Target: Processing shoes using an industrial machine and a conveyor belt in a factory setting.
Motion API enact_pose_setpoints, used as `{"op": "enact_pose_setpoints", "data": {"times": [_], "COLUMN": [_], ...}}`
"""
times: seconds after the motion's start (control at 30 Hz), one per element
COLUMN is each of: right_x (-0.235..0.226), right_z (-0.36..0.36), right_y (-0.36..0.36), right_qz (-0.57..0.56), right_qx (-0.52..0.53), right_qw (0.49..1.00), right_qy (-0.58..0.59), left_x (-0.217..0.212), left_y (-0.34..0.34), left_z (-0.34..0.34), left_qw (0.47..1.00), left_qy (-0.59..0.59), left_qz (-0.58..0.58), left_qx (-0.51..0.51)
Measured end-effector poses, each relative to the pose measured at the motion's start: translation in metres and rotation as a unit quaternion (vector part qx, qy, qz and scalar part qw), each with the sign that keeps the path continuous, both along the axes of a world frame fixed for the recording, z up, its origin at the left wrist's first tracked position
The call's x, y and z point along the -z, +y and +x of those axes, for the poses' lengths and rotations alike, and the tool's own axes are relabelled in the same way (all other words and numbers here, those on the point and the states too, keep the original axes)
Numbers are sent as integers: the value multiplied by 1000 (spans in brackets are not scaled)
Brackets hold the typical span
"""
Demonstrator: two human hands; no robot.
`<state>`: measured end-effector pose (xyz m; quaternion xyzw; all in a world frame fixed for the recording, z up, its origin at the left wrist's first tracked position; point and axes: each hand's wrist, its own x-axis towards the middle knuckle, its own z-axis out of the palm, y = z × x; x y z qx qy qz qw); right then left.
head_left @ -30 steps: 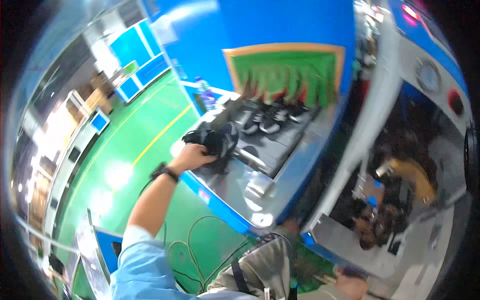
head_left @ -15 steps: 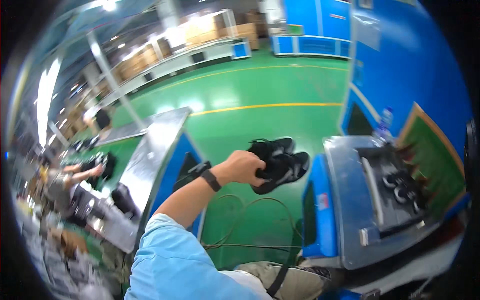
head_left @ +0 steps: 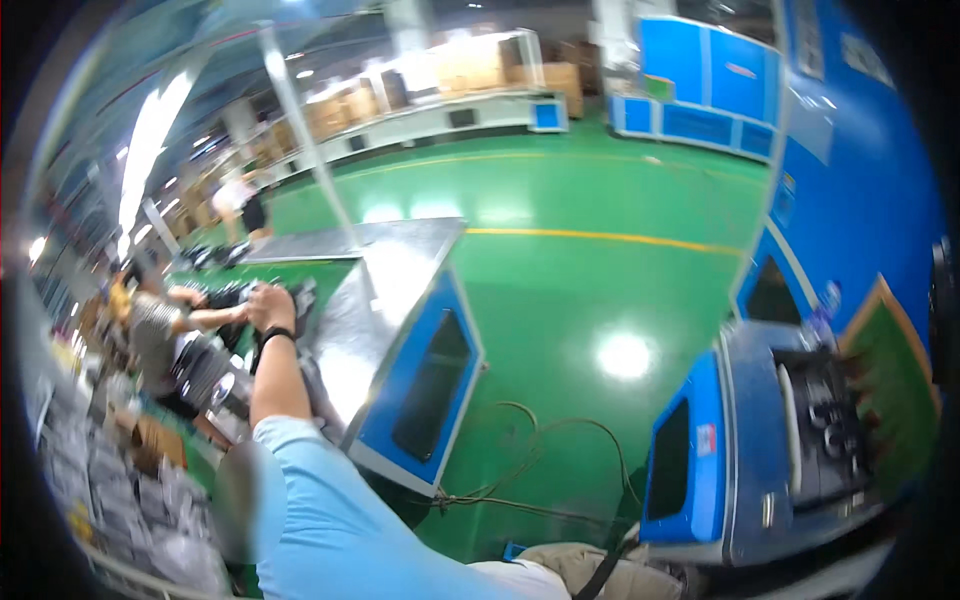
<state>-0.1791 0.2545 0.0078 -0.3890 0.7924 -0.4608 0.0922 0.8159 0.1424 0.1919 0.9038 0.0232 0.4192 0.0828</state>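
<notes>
My left hand (head_left: 270, 308), with a dark band at the wrist, reaches out to the far left over a metal-topped bench (head_left: 385, 255). Its fingers are curled closed around black sneakers (head_left: 302, 294), mostly hidden behind the hand and blurred. More dark shoe shapes lie close by, partly covered by my forearm, and I cannot separate them clearly. Just left of my hand, a co-worker in a striped top (head_left: 155, 325) stretches both arms toward the same spot. My right hand is out of the picture.
At the right stands a blue machine (head_left: 685, 470) with a metal top and a recess holding black shoes (head_left: 832, 425). A bottle (head_left: 825, 305) stands behind it. A hose (head_left: 540, 510) lies looped across the green floor (head_left: 560, 330). Another person (head_left: 240, 205) stands farther back.
My left hand has swung from the middle to the far left with the black sneakers, reaching the bench beside the co-worker. The view has turned slightly left.
</notes>
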Motion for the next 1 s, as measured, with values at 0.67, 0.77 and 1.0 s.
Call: {"op": "enact_pose_setpoints", "data": {"times": [0.67, 0.77, 1.0], "right_x": [30, 68, 80], "right_z": [68, 49, 11], "right_y": [40, 34, 25], "right_qz": [159, 179, 91], "right_qx": [394, 343, 262], "right_qw": [893, 922, 934], "right_qy": [-147, 26, 223], "left_x": [133, 175, 221], "left_y": [-593, -593, -621], "left_z": [-895, -980, -983], "left_qw": [268, 498, 519], "left_qy": [296, 334, 199], "left_qz": [331, 172, 57], "left_qx": [855, 781, 829]}}
